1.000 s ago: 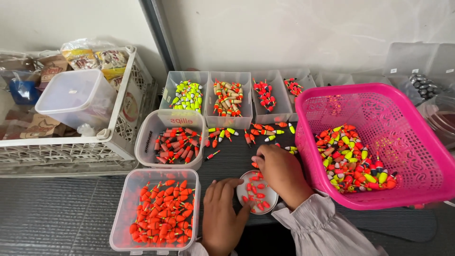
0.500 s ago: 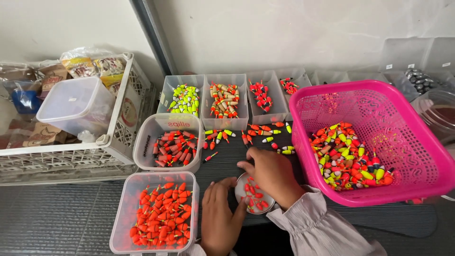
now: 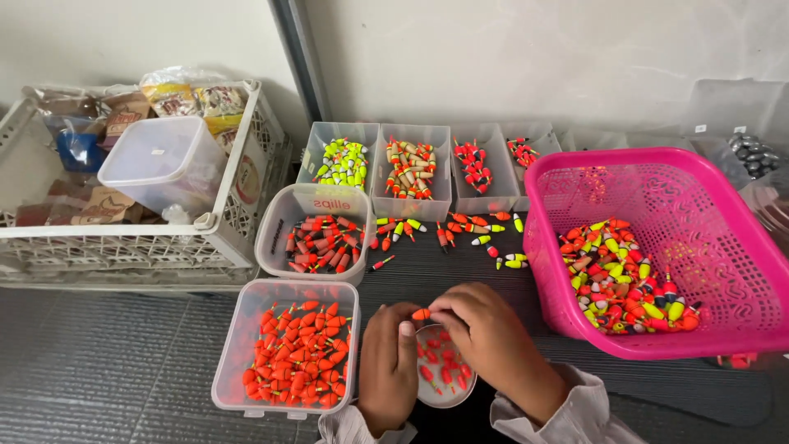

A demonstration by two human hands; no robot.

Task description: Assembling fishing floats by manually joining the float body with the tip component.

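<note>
Pinching 1 small orange float (image 3: pixel 421 313) between them, the left hand (image 3: pixel 388 366) and right hand (image 3: pixel 493 345) meet just above a small round dish (image 3: pixel 444 380) that holds more red pieces, so the float sits where both thumbs can work it. The left hand's fingertips press its near end; the right hand's fingers close on the far end. At 9 o'clock from the dish, just beside the left hand, a clear tub of orange floats (image 3: pixel 289 349) stands within easy reach. At 3 o'clock a pink basket (image 3: pixel 723 205) keeps the mixed floats together. Loose floats (image 3: pixel 485 230) lie at 12 o'clock, in front of 4 sorting bins (image 3: pixel 411 168), each holding its own colour.
</note>
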